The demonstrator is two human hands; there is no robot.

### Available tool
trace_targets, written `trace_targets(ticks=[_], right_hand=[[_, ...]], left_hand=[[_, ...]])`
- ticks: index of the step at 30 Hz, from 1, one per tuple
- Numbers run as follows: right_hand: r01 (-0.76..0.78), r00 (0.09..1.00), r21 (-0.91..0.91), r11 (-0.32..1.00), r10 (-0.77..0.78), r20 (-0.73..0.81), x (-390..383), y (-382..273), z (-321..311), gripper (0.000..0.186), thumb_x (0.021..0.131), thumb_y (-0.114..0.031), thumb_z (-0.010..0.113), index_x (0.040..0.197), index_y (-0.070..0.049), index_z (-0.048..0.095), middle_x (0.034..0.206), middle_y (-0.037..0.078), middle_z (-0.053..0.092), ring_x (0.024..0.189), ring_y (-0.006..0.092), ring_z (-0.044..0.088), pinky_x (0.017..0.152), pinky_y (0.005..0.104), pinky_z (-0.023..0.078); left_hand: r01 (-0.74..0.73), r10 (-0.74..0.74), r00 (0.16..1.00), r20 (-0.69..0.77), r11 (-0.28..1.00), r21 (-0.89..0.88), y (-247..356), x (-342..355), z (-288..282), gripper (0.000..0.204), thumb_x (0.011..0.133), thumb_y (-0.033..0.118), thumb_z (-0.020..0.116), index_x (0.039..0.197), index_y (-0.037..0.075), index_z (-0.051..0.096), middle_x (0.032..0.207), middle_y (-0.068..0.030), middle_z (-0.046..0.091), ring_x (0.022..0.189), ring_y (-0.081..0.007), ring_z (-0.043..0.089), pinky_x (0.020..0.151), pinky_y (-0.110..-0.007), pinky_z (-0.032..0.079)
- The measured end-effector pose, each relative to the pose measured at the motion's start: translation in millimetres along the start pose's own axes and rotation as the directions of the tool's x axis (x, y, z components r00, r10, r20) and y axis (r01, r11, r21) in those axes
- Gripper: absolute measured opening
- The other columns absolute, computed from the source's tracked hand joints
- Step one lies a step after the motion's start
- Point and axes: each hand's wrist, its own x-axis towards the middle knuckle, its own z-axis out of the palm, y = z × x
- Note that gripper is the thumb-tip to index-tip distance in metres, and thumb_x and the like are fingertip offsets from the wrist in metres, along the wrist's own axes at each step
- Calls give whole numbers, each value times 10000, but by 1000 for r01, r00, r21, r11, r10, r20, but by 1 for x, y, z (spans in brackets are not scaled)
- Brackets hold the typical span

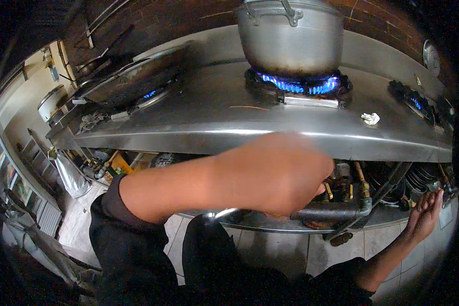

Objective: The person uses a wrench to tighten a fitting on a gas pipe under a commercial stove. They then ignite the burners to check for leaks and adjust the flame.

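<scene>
My left hand [290,173] reaches across the front of the steel stove [209,133], below its edge. It is blurred, its back toward me, and most of its fingers are hidden. A fingertip shows beside the brass valve levers [329,192] on the gas pipe [336,209]; whether it touches them I cannot tell. Out at the right, my right hand [426,213] is raised by the stove's front corner, fingers bent and drawn together. What lies in them is too small to make out. A large metal pot [290,41] sits over a burner [311,87] with blue flames.
A wide pan [132,74] rests at the left, near another blue flame. At the right a lit burner [415,102] has no pot on it. Crumpled white paper [371,119] lies on the stove top. Dark round pans [423,183] are on the lower shelf. Floor tiles [275,250] show below.
</scene>
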Motion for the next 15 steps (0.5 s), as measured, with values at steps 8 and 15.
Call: trace_targets(ticks=[8, 15], right_hand=[[-40, 974, 99, 994, 17, 224, 21, -3, -32, 194, 950, -219, 498, 978, -30, 532, 674, -29, 396, 555, 53, 336, 474, 205, 269], [-6, 963, 119, 993, -27, 269, 32, -1, -43, 178, 959, -179, 471, 970, -12, 534, 683, -9, 415, 554, 63, 346, 463, 205, 273]], left_hand=[[-109, 108, 970, 217, 994, -5, 10, 53, -6, 212, 736, 260, 655, 769, 51, 644, 700, -198, 611, 721, -389, 601, 646, -472, 476], [-190, 217, 911, 352, 976, -110, 6, 72, -3, 220, 786, 264, 622, 780, 45, 640, 712, -178, 613, 699, -391, 586, 641, -466, 462]])
